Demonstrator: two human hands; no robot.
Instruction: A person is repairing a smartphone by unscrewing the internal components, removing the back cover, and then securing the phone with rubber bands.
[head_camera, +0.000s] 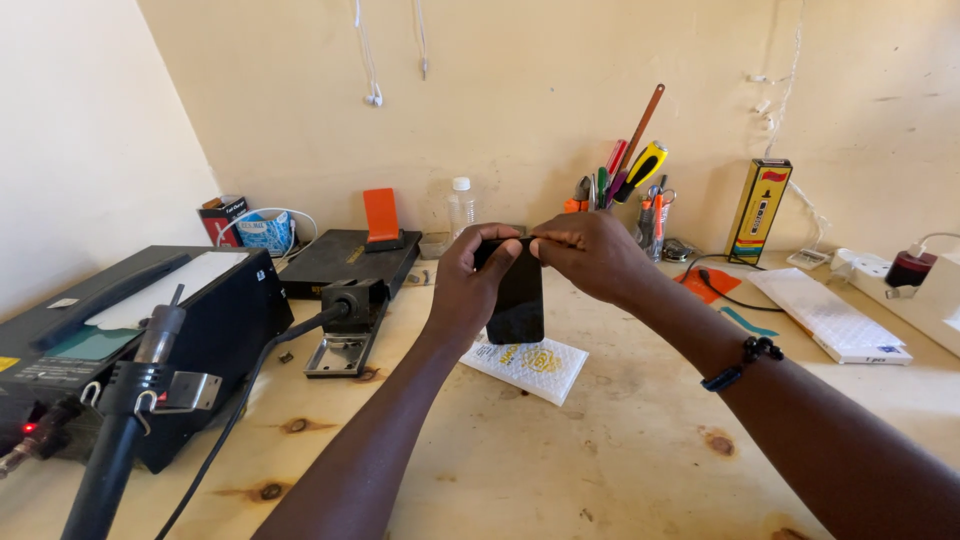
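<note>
The black phone (517, 295) is held upright above the worktop (600, 450), just over a white bubble pouch (528, 365); the left hand (470, 285) wraps its side, fingers closed on it; the right hand (590, 255) pinches its top edge with fingers pressed together; the phone looks thin, stiff and light, but smooth and easy to break; holding its side edges seems safest; a black heat station (120, 340) sits far left of the phone.
</note>
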